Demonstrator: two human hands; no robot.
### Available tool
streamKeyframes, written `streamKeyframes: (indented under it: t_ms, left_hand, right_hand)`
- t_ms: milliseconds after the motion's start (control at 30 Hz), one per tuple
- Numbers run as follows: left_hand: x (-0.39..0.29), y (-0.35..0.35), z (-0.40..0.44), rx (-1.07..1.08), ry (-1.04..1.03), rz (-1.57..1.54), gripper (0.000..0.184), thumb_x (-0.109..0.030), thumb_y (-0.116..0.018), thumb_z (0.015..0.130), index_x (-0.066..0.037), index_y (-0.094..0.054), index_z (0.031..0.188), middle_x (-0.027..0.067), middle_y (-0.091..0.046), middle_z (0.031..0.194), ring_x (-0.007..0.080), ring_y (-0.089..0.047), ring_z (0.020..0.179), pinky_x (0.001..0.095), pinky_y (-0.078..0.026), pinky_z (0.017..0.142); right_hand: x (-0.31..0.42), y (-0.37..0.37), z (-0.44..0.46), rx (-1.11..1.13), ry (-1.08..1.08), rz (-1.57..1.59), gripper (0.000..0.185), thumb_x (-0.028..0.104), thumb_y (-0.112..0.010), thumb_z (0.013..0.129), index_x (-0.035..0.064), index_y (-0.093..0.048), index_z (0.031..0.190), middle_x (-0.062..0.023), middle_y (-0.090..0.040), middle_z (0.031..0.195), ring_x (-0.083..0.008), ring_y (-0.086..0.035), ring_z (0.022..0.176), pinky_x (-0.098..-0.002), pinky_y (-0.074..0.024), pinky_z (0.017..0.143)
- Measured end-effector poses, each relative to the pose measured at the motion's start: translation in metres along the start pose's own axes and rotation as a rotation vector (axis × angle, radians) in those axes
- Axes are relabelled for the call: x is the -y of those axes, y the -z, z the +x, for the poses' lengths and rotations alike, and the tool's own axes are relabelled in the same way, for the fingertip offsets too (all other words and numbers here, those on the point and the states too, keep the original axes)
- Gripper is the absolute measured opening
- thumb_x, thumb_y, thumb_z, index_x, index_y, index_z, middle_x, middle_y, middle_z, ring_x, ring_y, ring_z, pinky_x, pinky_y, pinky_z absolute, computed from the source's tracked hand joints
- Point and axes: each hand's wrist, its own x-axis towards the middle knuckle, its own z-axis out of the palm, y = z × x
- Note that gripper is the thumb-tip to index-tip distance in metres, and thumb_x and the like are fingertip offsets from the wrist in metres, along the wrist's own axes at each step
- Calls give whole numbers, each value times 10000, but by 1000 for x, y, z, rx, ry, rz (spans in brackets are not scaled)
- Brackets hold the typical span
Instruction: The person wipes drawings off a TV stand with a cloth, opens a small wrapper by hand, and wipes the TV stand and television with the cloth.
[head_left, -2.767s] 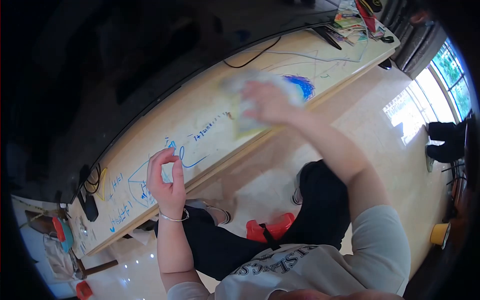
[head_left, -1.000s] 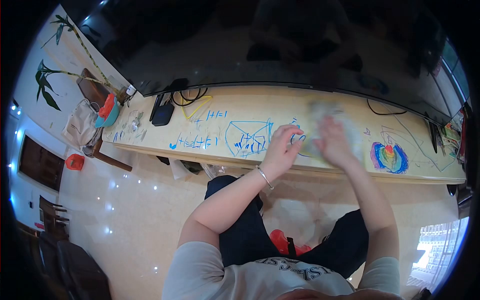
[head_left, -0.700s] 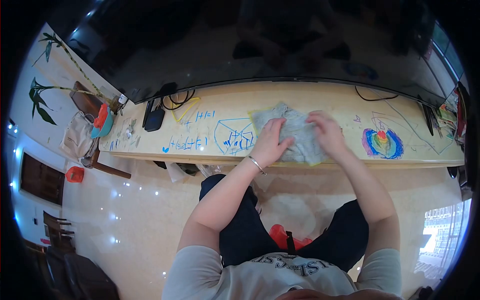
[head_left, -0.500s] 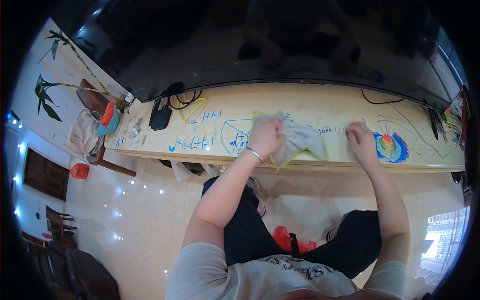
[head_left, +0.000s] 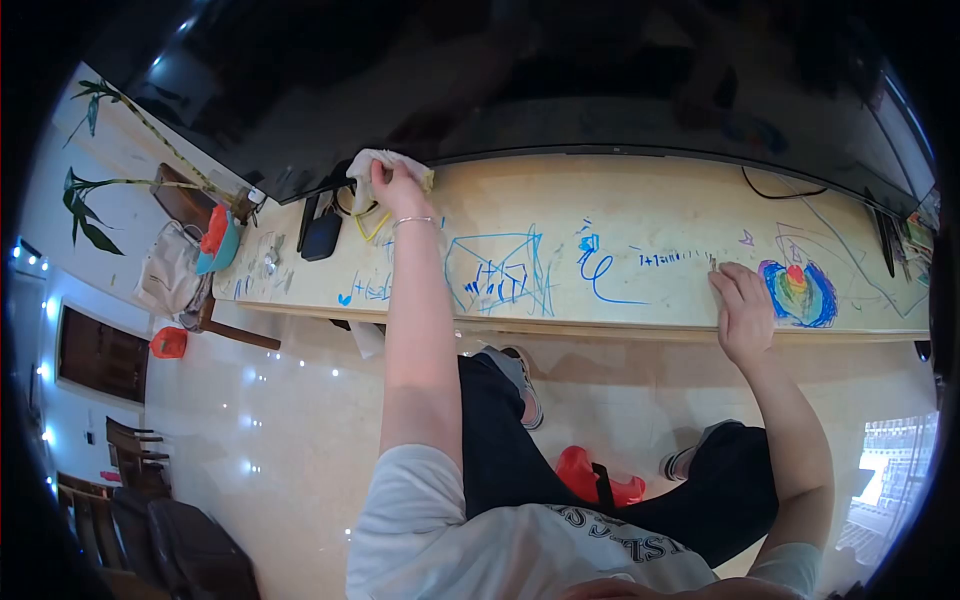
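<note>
Cloth (head_left: 363, 171) sits bunched in the upper left of the frame, over the back of the table (head_left: 640, 200) where it meets the lower edge of the dark screen (head_left: 560, 90); from this angle I cannot tell whether it presses against the screen or the tabletop. Folded as it is, its longer side seems to run across the frame, roughly along that edge. The left hand (head_left: 402, 187) is the nearer one by far, in contact with it from above and in front, fingers bent and gathered into the fabric, so this grip is closed on the cloth. Just beside it, to the lower left, are a yellow cord (head_left: 372, 229) and a black box (head_left: 320, 238); the blue box-shaped drawing (head_left: 500, 282) lies to its lower right. Well apart, right of centre, the right hand (head_left: 746, 310) rests half curled, its fingertips at the end of a row of small marks (head_left: 690, 257) and just left of the rainbow-coloured drawing (head_left: 800, 297). Nothing shows in that grip, but its underside is hidden, so I cannot tell whether it holds anything.
</note>
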Motion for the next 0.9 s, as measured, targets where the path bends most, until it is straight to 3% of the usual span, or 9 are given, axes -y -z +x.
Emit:
streamKeyframes:
  t_ms: [267, 300, 333, 500, 600, 667, 733, 800, 900]
  left_hand:
    - [31, -72, -96, 79, -306, 599, 409, 16, -622, 752, -43, -447, 1118, 71, -438, 1029, 181, -473, 914, 318, -443, 824]
    - [33, -85, -118, 201, -183, 475, 437, 25, -610, 750, -54, -424, 1137, 73, -411, 1026, 179, -465, 892, 314, -449, 791]
    - [21, -100, -147, 301, 50, 184, 426, 25, -609, 744, -35, -445, 1133, 144, -366, 1148, 249, -458, 1011, 350, -426, 900]
    - [21, -139, -234, 643, -44, 253, 451, 42, -604, 755, -40, -434, 1165, 150, -346, 1172, 242, -466, 999, 331, -429, 898]
    - [26, -137, -228, 618, -59, 290, 418, 30, -609, 759, -33, -442, 1137, 163, -357, 1170, 267, -467, 1006, 348, -424, 906]
    - [29, -130, -209, 432, -181, 421, 379, 23, -601, 764, -33, -450, 1108, 167, -376, 1160, 295, -469, 1017, 368, -414, 920]
    - [17, -123, -180, 236, -77, 477, 435, 62, -608, 716, -37, -445, 1108, 146, -365, 1156, 261, -443, 1026, 343, -416, 898]
    - [18, -110, -146, 71, -41, 431, 355, 38, -560, 763, -17, -448, 1095, 176, -412, 1155, 333, -485, 1061, 406, -399, 955]
    - [38, -75, -68, -36, -48, 350, 379, 74, -529, 746, -8, -442, 1106, 191, -432, 1177, 324, -492, 1065, 402, -412, 962]
  right_hand:
    - [1, -2, 1, -8, 0, -6, 422, -16, -501, 673, 38, -587, 1082, -157, -569, 1113, -351, -543, 1039, -433, -439, 887]
    - [2, -2, 1, -3, -2, -5, 420, -15, -503, 677, 38, -586, 1084, -156, -569, 1113, -351, -543, 1039, -433, -439, 887]
    - [2, -2, 0, 1, -3, -5, 417, -14, -504, 680, 39, -586, 1086, -155, -569, 1113, -350, -543, 1038, -433, -439, 887]
    - [0, 0, -1, 10, 4, -1, 395, -6, -521, 705, 40, -584, 1092, -149, -569, 1117, -342, -543, 1043, -431, -438, 891]
    - [-2, 2, -3, 24, 10, 13, 387, -1, -530, 713, 39, -584, 1094, -146, -569, 1121, -335, -541, 1050, -429, -433, 900]
    - [-4, 2, -3, 27, 24, 24, 387, 2, -533, 714, 39, -585, 1096, -144, -569, 1123, -331, -539, 1054, -428, -430, 907]
    - [-5, 2, -3, 25, 31, 24, 389, 9, -538, 714, 39, -586, 1099, -141, -570, 1119, -327, -539, 1056, -427, -427, 911]
    - [-7, 1, -4, 23, 31, 25, 388, 17, -545, 713, 40, -587, 1098, -139, -571, 1116, -323, -540, 1057, -427, -426, 912]
    - [-7, 1, -5, 21, 22, 21, 380, 28, -554, 710, 41, -589, 1088, -137, -572, 1111, -320, -540, 1058, -424, -428, 909]
